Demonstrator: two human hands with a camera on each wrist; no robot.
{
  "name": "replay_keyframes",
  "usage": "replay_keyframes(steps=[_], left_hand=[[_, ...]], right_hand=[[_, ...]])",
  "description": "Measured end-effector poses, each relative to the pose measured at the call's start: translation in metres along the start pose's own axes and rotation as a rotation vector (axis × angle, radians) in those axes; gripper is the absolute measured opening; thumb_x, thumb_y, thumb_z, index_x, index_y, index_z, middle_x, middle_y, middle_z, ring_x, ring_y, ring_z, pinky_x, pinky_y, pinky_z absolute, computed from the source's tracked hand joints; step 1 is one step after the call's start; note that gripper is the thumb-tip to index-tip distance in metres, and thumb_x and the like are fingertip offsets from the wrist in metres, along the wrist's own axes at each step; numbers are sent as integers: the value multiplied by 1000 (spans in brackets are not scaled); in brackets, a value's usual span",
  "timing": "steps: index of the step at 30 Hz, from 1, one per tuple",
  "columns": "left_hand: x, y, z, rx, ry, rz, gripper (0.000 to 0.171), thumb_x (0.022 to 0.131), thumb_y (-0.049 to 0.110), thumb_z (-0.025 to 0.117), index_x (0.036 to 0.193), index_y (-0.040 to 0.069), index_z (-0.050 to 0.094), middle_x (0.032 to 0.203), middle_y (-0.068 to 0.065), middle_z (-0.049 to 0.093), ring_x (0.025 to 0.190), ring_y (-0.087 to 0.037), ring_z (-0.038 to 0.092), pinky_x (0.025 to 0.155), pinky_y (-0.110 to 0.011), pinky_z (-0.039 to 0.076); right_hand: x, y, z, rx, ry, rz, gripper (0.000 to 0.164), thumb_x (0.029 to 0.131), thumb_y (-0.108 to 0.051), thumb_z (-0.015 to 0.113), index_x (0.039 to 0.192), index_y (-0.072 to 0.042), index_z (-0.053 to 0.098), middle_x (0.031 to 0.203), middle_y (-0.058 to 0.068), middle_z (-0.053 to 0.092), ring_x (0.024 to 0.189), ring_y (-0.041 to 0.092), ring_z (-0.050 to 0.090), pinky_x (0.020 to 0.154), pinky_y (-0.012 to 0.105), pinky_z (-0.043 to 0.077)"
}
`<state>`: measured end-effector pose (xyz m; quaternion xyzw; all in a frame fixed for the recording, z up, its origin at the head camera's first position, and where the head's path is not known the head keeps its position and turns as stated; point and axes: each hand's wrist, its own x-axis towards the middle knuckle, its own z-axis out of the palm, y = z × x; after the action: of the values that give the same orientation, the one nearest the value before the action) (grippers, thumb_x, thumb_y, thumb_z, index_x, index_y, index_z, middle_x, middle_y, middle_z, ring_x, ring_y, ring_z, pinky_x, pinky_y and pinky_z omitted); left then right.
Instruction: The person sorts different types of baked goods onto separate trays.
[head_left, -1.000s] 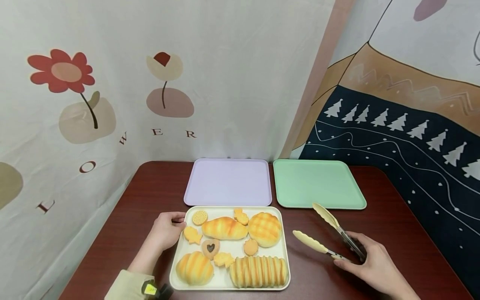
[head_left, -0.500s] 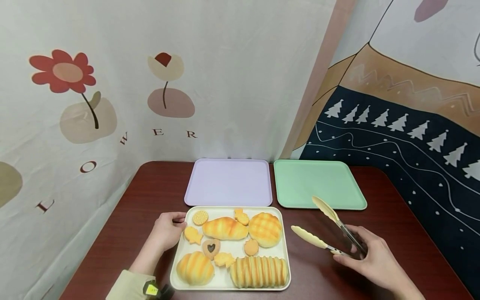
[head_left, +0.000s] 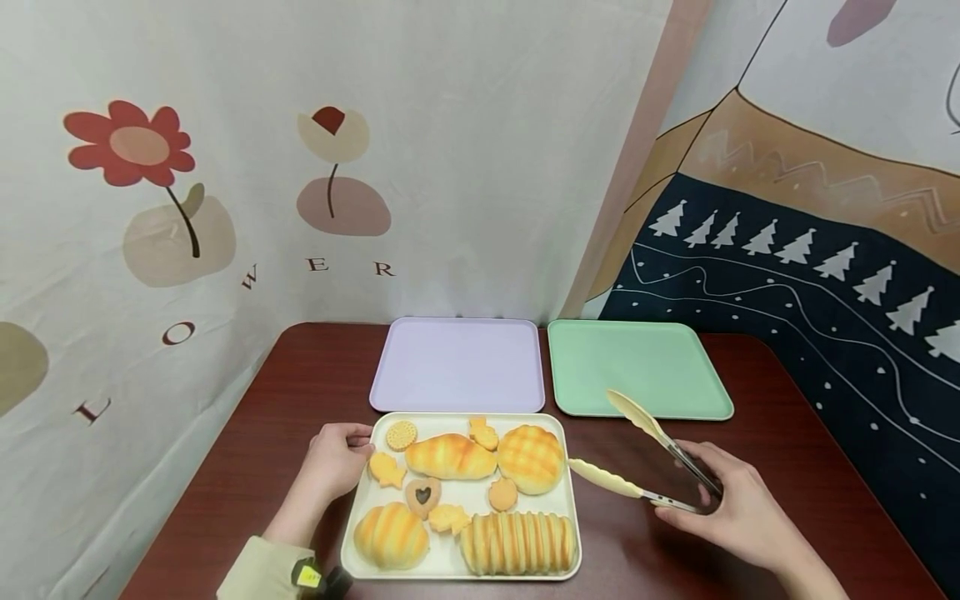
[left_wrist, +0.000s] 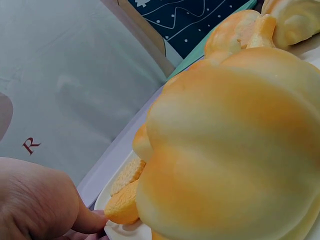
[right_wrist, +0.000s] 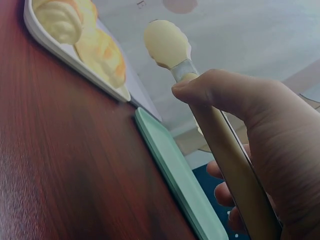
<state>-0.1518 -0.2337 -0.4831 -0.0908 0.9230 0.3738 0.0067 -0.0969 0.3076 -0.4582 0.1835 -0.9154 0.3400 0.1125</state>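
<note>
My right hand (head_left: 738, 508) grips a pair of tongs (head_left: 678, 454) with cream tips and metal arms, thumb on one arm and fingers round the other. The tongs' arms stand apart with nothing between them, one tip right at the right rim of a white tray (head_left: 465, 569). My left hand (head_left: 336, 462) pinches that tray's left rim, thumb at the edge in the left wrist view. On the tray lie a long bread roll (head_left: 450, 457), a round bun (head_left: 530, 459), a striped bun (head_left: 391, 536), a ridged loaf (head_left: 519, 543), a heart cookie (head_left: 423, 497) and several small cookies.
Behind the white tray, a lilac tray (head_left: 459, 367) and a green tray (head_left: 637, 367) lie side by side, bare. All stand on a dark red-brown table (head_left: 255, 433). Printed cloths (head_left: 480, 167) hang close behind the table's far and right edges.
The tongs in my right hand have moved left toward the white tray, after rising a little. My left hand and the breads have stayed in place.
</note>
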Motion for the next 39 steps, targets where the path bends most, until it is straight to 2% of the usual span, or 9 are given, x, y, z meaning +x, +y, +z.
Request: replay_keyframes(steps=[4,7,14,24,31,39], left_hand=[[1,0,0,16,10,-13,24,94,4,70,116,-2,78,94,-6,76,95,-26,71,85,-46,56],[2,1,0,19,7,-24,23,94,5,71,115,-2,78,94,-5,76,93,-25,70,85,-47,56],[2,2,-1,32,8,-41,18,94,7,72,108,-1,79,90,-5,76,94,-27,70,86,-49,56],[3,2,-2,37,3,-55,13,93,8,74,100,-1,80,83,-3,73,88,-25,67,80,-45,56],[2,0,-2,32,4,-65,13,93,9,74,101,0,80,83,-2,73,89,-25,67,81,-45,56],[1,-2,-1,34,17,-54,13,93,8,73,101,0,80,85,-3,74,90,-26,68,81,-45,56]], right_hand=[[5,-4,2,9,-13,3,72,70,-35,101,132,-24,66,93,-4,63,61,7,51,54,23,42],[9,-7,5,18,-29,10,73,69,-39,101,132,-23,67,96,-5,64,60,7,51,53,24,43],[15,-11,11,26,-52,7,77,69,-43,101,134,-19,68,89,-3,62,60,7,50,52,25,43],[23,-15,17,36,-118,32,79,70,-50,98,136,-18,67,94,-2,63,66,9,51,55,26,46],[27,-17,23,34,-157,12,79,71,-52,97,135,-16,68,102,-7,68,81,16,60,66,26,49],[32,-19,31,2,-221,5,80,72,-63,92,133,-17,69,110,-13,69,91,10,64,76,29,55]])
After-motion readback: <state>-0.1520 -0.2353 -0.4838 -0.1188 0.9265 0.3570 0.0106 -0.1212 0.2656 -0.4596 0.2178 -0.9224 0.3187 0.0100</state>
